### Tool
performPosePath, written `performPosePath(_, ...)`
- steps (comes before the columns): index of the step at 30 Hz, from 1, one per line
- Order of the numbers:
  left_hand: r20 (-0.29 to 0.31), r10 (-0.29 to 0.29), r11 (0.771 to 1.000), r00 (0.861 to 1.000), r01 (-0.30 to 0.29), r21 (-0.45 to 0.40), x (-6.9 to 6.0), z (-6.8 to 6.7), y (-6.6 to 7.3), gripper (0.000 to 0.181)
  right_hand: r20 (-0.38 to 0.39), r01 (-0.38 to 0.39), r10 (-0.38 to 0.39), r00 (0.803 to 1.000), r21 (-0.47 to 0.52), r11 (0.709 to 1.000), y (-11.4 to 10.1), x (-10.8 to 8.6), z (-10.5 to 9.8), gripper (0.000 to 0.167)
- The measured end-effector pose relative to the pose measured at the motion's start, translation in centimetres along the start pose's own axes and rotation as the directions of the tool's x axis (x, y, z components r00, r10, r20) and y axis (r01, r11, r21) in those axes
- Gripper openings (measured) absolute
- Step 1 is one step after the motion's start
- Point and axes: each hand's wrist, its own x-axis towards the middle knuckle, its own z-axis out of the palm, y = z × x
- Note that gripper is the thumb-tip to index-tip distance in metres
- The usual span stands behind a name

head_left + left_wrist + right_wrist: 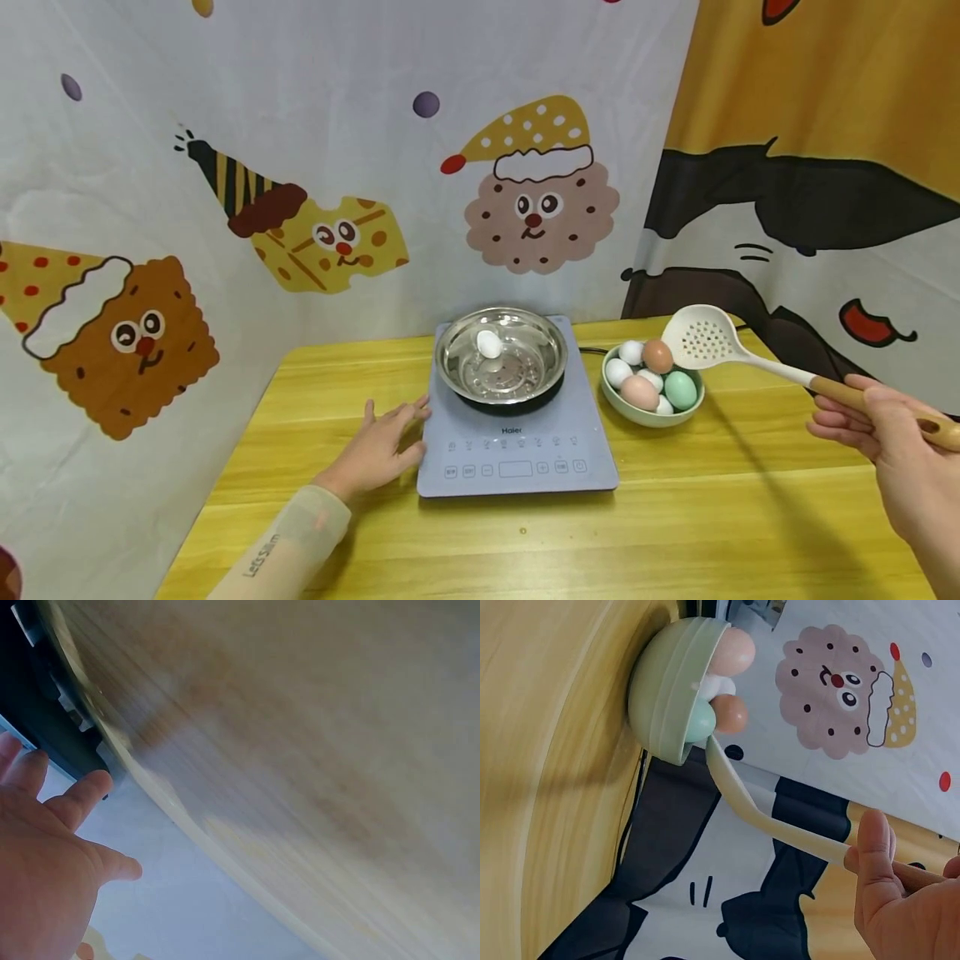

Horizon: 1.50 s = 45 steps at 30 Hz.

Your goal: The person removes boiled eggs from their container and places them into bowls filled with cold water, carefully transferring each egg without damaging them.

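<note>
My right hand [903, 458] grips the wooden handle of a skimmer [780, 367] with a cream, perforated head. That head hovers at the far right side of a pale green bowl [637, 415], close to a brown egg [657, 356]; contact cannot be made out. White, pinkish and green eggs fill the bowl around it. In the right wrist view the skimmer's neck [735, 791] runs up to the bowl. My left hand [378, 446] lies with spread fingers against the left edge of an induction cooktop [517, 454]. On the cooktop sits a steel pan [457, 379] holding one white egg [490, 344].
A wood-grain table [525, 550] carries everything. Behind the cooktop, a black cord [594, 351] runs toward the bowl. A printed curtain [337, 67] with cartoon figures hangs close behind the table and along its left side.
</note>
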Motion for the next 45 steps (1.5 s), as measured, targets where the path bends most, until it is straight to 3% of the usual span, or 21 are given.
performPosePath(5,0.005,-0.001,1.0,1.0,0.001,0.002,0.0,-0.1,0.0,0.049,-0.02,0.004,-0.004,1.0,0.014,1.0,-0.1,-0.1,0.1,0.021)
performPosePath(10,0.007,0.001,1.0,1.0,-0.001,0.0,0.0,-0.3,-0.1,0.048,-0.099,0.022,-0.034,0.994,-0.119,0.993,-0.4,0.1,0.4,0.026)
performPosePath(14,0.0,0.001,1.0,1.0,-0.001,0.003,0.1,-0.3,-0.2,0.049,-0.146,0.073,-0.09,0.985,-0.12,0.99,-1.2,0.4,1.2,0.028)
performPosePath(16,-0.003,0.002,1.0,1.0,-0.002,0.006,0.1,-0.3,-0.3,0.05,-0.133,0.076,-0.075,0.988,0.002,0.997,-1.9,0.5,1.7,0.026)
performPosePath(18,-0.002,0.001,1.0,1.0,-0.001,0.012,0.1,-0.3,-0.3,0.049,-0.071,0.066,-0.057,0.996,0.119,0.991,-2.5,0.5,2.4,0.027)
performPosePath(21,0.002,-0.001,1.0,1.0,0.001,0.014,0.0,-0.3,-0.3,0.048,0.091,0.025,-0.057,0.994,0.319,0.947,-3.4,0.3,4.2,0.035)
performPosePath(24,0.012,-0.005,1.0,1.0,0.005,0.016,0.0,-0.3,-0.3,0.048,0.284,0.068,-0.16,0.945,0.309,0.949,-4.1,-0.1,7.0,0.039)
performPosePath(27,0.021,-0.006,1.0,1.0,0.006,0.015,0.1,-0.3,-0.2,0.048,0.424,0.209,-0.284,0.86,0.216,0.954,-4.4,-0.4,10.4,0.035)
performPosePath(29,0.023,-0.005,1.0,1.0,0.005,0.01,0.2,-0.2,-0.1,0.048,0.477,0.341,-0.367,0.799,0.144,0.929,-4.3,-0.6,12.7,0.033)
performPosePath(31,0.019,-0.003,1.0,1.0,0.003,0.008,0.2,-0.1,-0.1,0.049,0.5,0.478,-0.467,0.73,0.115,0.871,-4.1,-0.5,14.7,0.032)
performPosePath(34,0.019,-0.002,1.0,1.0,0.002,0.006,0.2,0.0,-0.1,0.051,0.507,0.676,-0.6,0.619,0.046,0.735,-3.6,-0.4,16.9,0.029)
performPosePath(36,0.018,-0.002,1.0,1.0,0.002,0.007,0.2,0.1,-0.1,0.052,0.496,0.751,-0.656,0.569,0.011,0.66,-3.3,-0.4,17.8,0.028)
performPosePath(37,0.016,-0.002,1.0,1.0,0.002,0.007,0.3,0.2,-0.1,0.052,0.5,0.766,-0.667,0.553,0.009,0.642,-3.2,-0.4,18.1,0.029)
performPosePath(39,0.017,-0.005,1.0,1.0,0.004,0.006,0.3,0.2,-0.2,0.051,0.505,0.765,-0.665,0.55,0.015,0.644,-3.0,-0.6,18.4,0.03)
performPosePath(45,0.008,-0.009,1.0,1.0,0.009,-0.005,0.1,0.3,-0.4,0.051,0.575,0.638,-0.574,0.583,0.113,0.761,-3.0,-1.4,18.6,0.039)
